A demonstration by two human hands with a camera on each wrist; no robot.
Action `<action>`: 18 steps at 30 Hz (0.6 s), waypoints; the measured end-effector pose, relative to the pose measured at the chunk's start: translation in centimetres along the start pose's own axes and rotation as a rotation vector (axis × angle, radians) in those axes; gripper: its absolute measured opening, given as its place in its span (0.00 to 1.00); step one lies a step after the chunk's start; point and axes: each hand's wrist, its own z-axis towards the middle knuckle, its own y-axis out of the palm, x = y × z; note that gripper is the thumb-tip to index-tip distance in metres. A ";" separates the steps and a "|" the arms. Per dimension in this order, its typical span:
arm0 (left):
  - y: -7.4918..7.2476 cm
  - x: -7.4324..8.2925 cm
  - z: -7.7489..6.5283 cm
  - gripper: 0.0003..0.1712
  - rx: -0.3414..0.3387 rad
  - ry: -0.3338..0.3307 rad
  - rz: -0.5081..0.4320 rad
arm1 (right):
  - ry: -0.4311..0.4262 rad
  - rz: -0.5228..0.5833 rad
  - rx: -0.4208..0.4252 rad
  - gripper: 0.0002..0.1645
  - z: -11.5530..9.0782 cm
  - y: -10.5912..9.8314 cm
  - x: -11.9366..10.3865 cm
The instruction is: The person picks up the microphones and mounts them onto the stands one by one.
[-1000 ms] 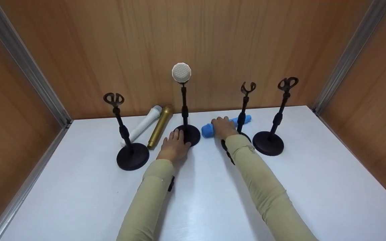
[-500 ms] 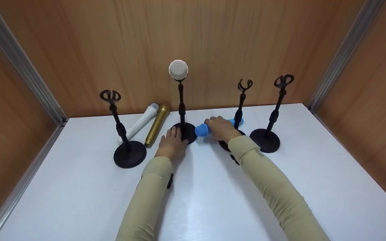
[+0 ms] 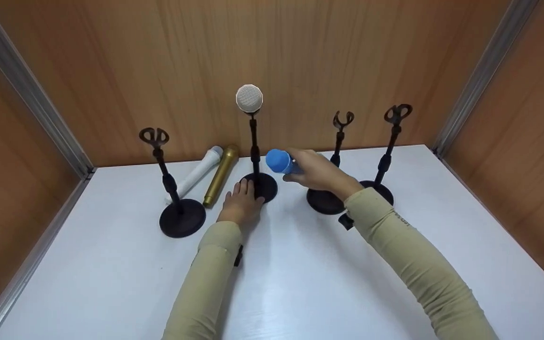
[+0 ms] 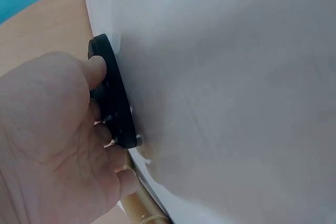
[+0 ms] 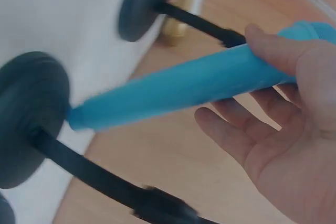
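Observation:
My right hand (image 3: 317, 170) holds a blue microphone (image 3: 279, 161) by its upper part, above the table between two stands. In the right wrist view the thumb lies over the microphone (image 5: 184, 90), its thin end slanting down past a stand's round base (image 5: 34, 114). My left hand (image 3: 241, 203) grips the round black base (image 3: 267, 188) of the middle microphone stand, thumb on its rim (image 4: 113, 93) and fingers at its left side. A microphone with a white grille (image 3: 249, 98) sits atop that stand. Just right of the right hand stands a black stand with an open clip (image 3: 343, 120).
A white microphone (image 3: 201, 171) and a gold microphone (image 3: 221, 177) lie side by side left of the middle stand. Further black stands with bare clips rise at the left (image 3: 182, 218) and far right (image 3: 397, 115). Wooden panels (image 3: 182, 71) enclose the white table (image 3: 111, 283).
My right hand has lifted the blue microphone off the table from behind the right-hand stand, moving it up and left and tipping its head toward me. The left hand stays at the middle base.

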 end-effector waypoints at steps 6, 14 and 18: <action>-0.3 0.0 -0.2 0.40 0.015 0.002 -0.018 | -0.041 0.054 0.046 0.34 -1.7 -2.2 -1.7; -0.3 -0.1 -0.2 0.41 0.001 0.005 -0.030 | -0.024 0.054 0.032 0.37 -3.9 -4.0 -1.5; -0.2 -0.1 -0.1 0.41 -0.018 -0.001 -0.040 | 0.013 0.034 0.014 0.35 -5.2 -4.8 -0.6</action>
